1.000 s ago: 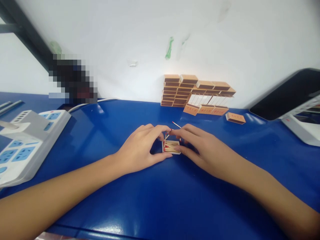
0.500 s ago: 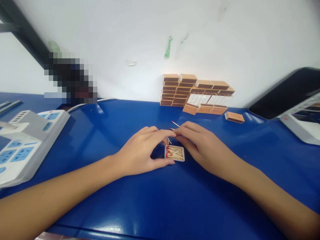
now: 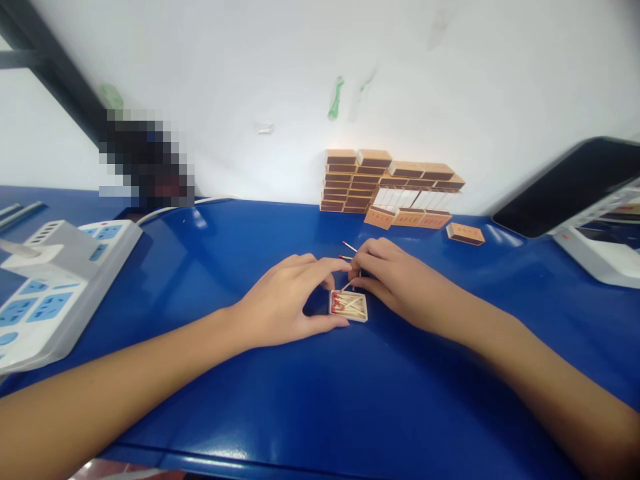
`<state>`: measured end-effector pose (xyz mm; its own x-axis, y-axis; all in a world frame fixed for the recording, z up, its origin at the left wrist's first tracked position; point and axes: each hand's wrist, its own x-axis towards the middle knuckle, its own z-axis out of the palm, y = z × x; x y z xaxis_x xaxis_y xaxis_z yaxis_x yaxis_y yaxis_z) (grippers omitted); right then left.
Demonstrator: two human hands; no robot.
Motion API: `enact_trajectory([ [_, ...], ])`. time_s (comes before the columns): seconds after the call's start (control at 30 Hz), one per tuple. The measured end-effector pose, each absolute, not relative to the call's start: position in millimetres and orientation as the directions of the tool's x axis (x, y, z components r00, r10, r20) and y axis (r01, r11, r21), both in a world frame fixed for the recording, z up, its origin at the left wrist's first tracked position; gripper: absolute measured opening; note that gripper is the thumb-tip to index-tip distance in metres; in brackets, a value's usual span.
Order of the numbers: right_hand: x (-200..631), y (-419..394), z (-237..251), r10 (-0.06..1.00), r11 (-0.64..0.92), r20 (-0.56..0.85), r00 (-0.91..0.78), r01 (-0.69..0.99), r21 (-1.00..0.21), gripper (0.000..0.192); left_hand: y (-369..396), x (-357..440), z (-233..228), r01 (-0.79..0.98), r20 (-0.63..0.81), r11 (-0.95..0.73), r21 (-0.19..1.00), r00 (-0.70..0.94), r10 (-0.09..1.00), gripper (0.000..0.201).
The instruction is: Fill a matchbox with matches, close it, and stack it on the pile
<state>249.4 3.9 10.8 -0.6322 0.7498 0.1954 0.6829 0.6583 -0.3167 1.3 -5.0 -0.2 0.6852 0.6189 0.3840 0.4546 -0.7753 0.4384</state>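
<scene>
An open matchbox tray (image 3: 349, 306) full of red-tipped matches lies on the blue table (image 3: 320, 400). My left hand (image 3: 285, 303) rests at its left side, thumb against the tray's near left corner and forefinger stretched over the far edge. My right hand (image 3: 387, 277) sits just behind the tray, fingers curled and pinching one or two matches (image 3: 346, 287) at the tray's far edge. Two loose matches (image 3: 346, 251) lie on the table just beyond my fingertips.
A stack of closed matchboxes (image 3: 350, 181) and empty white trays (image 3: 410, 198) stands against the white wall, with one lone matchbox (image 3: 465, 233) to the right. A white power strip (image 3: 47, 287) lies at the left. A dark-screened device (image 3: 570, 190) leans at the right.
The tray slid a little toward me and to the right early on. My right hand has drawn back and curled its fingers over the matches at the tray's far edge.
</scene>
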Motion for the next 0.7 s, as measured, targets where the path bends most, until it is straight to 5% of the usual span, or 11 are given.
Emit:
enact_trajectory([
  [0.33,247.1,4.2,13.7,0.749,0.635,0.199,-0.632,0.599,-0.489,0.015,-5.0,2.0,1.4,0.455,0.378,-0.765,0.455,0.68,0.629,0.055],
  [0.57,245.5,4.7,14.2,0.751,0.63,0.142,-0.645,0.637,-0.443,0.015,-5.2,2.0,1.0,0.452,0.384,-0.769,0.452,0.679,0.625,0.057],
  [0.7,250.5,4.8,20.1,0.775,0.63,0.261,-0.576,0.667,-0.398,0.014,-5.6,2.4,2.4,0.453,0.428,-0.776,0.439,0.654,0.624,0.057],
])
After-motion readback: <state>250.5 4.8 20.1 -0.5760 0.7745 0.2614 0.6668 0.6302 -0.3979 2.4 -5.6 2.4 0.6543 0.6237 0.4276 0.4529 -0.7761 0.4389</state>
